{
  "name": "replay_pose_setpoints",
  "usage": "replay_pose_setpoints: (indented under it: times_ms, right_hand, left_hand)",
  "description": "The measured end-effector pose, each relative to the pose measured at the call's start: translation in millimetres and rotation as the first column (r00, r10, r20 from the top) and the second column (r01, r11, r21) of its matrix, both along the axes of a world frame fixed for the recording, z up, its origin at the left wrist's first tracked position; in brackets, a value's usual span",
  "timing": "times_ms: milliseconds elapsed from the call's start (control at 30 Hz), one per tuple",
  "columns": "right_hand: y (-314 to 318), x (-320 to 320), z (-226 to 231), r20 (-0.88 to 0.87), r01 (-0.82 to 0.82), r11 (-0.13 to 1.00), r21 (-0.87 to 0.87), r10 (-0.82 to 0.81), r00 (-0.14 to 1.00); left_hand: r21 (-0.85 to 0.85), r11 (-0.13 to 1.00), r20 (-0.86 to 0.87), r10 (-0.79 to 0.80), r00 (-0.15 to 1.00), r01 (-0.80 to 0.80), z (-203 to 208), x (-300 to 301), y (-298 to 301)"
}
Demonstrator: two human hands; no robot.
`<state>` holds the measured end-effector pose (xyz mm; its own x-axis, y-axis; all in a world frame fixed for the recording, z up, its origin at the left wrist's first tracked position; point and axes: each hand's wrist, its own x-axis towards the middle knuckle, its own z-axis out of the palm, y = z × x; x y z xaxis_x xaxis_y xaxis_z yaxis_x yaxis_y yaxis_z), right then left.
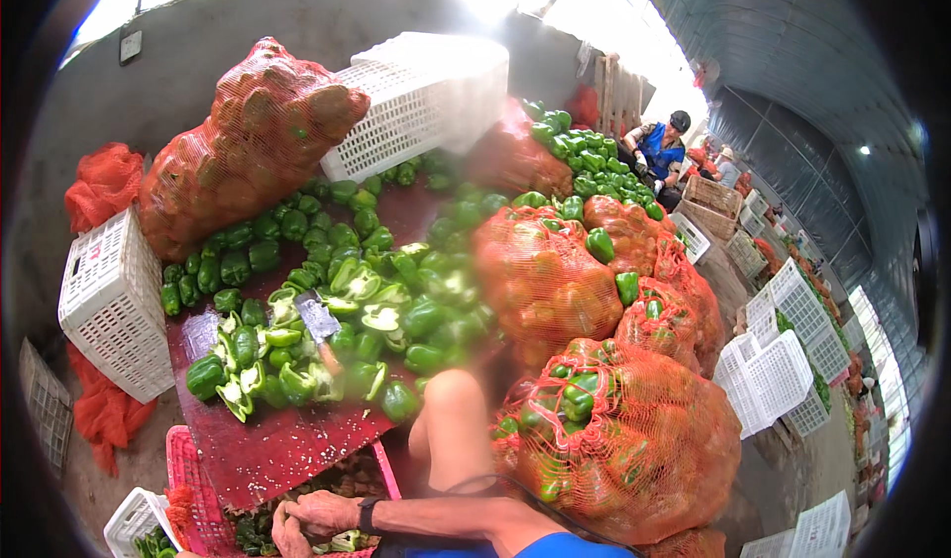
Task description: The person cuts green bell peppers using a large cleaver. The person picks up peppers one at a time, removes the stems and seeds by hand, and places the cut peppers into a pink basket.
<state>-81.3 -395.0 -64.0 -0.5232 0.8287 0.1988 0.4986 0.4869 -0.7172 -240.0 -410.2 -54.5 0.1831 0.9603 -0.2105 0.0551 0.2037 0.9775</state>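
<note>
At the lower edge, my right hand (325, 511), with a dark band at its wrist, is closed low over the pink crate (184, 464). My left hand (288, 535) meets it there, only partly in view, its fingers curled. What they hold is hidden between them. Pepper scraps (349, 540) lie in the crate under the hands. Just beyond, a red board (267, 467) dotted with seeds carries halved green peppers (297, 385) and a heap of whole green peppers (342, 236). A broad-bladed knife (317, 317) with a wooden handle rests on the peppers.
Red mesh sacks of peppers (634, 449) crowd the right side; another full sack (248, 142) leans at the back left. White crates (109, 305) stand around. Farther right, a person in blue (662, 152) sits by a pepper pile. My bare knee (456, 419) rises beside the board.
</note>
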Motion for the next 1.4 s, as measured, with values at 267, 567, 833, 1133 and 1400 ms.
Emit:
replay_pose_setpoints:
  times_ms: [267, 567, 833, 1133, 1400]
  right_hand:
    - [3.2, -11.4, -7.4, 0.004, 0.131, 0.986, 0.104, -0.132, 0.991]
    - [10.3, 21.3, 43.3, -0.557, 0.004, 0.8, -0.6, -0.421, 0.716]
    - [8.9, 55.1, 65.8, -0.116, 0.16, 0.983, -0.093, -0.17, 0.979]
    - [18.6, 176.3, 62.2, 0.465, 0.769, 0.525, 0.366, -0.819, 0.337]
    - [15.7, 183.1, 15.8, 0.453, 0.773, 0.494, 0.398, -0.838, 0.303]
  left_hand:
    - [0.053, 0.989, 0.011, 0.138, 0.99, -0.138, 1.6, 1.8, 1.4]
    - [-0.292, 0.921, 0.495, 0.376, 0.783, -0.257, 7.0, 3.5, 1.3]
    - [-0.306, 0.913, 0.599, 0.405, 0.691, -0.27, 1.6, -6.3, 4.8]
    - [-0.521, 0.839, 0.583, 0.482, 0.653, -0.155, 28.1, 6.4, 8.6]
    - [-0.479, 0.866, 0.553, 0.423, 0.718, -0.141, -4.2, 4.9, 1.7]
